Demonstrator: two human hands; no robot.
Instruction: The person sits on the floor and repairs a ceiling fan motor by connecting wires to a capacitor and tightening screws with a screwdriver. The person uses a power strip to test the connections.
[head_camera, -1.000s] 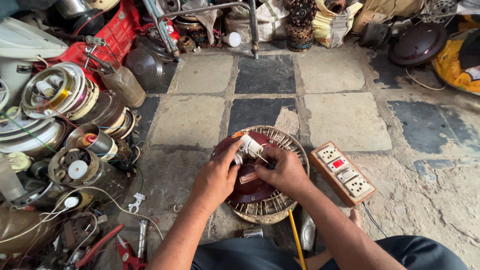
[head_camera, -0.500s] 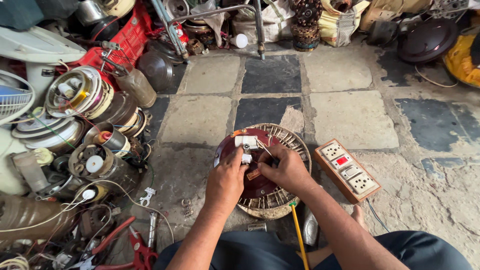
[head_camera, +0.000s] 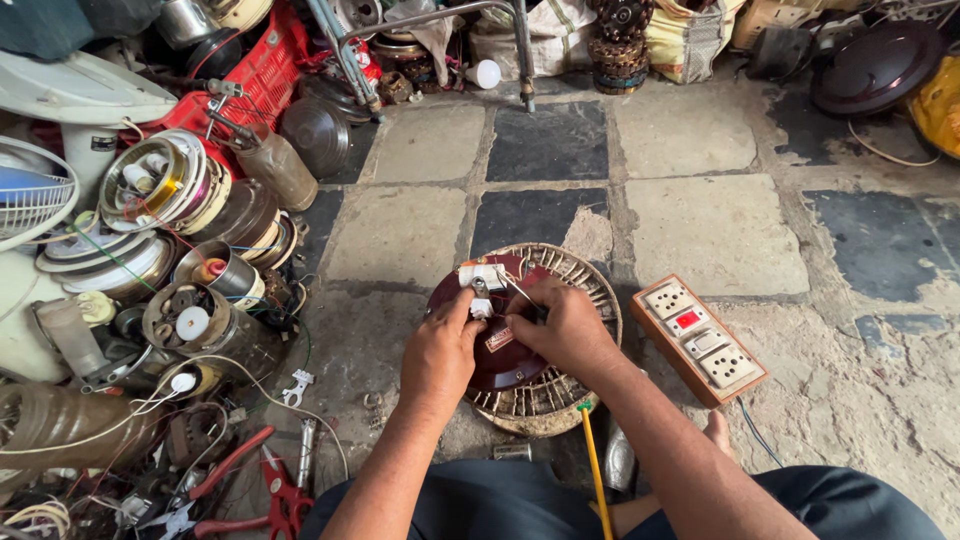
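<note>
Two bare hands met over a round maroon metal motor housing (head_camera: 500, 350), which lay on a circular wire fan guard (head_camera: 575, 290) on the stone-slab floor (head_camera: 700, 220). Left of the guard, a heap of scrap (head_camera: 180, 260) covered the floor: coils of copper winding, bare motor cores and loose white wire. Right of the guard, a wooden switchboard with white sockets and a red switch (head_camera: 698, 338) lay flat, just apart from it. Near the guard's lower left edge lay red-handled pliers (head_camera: 285, 495). The left hand (head_camera: 440, 355) rested on the housing, fingertips pinching a small white plastic terminal block (head_camera: 481, 276) at the housing's top. The right hand (head_camera: 565, 330) pressed on the housing beside it, fingers curled at the same block, nearly touching the left. A yellow rod (head_camera: 592, 465) stood at the guard's near rim.
</note>
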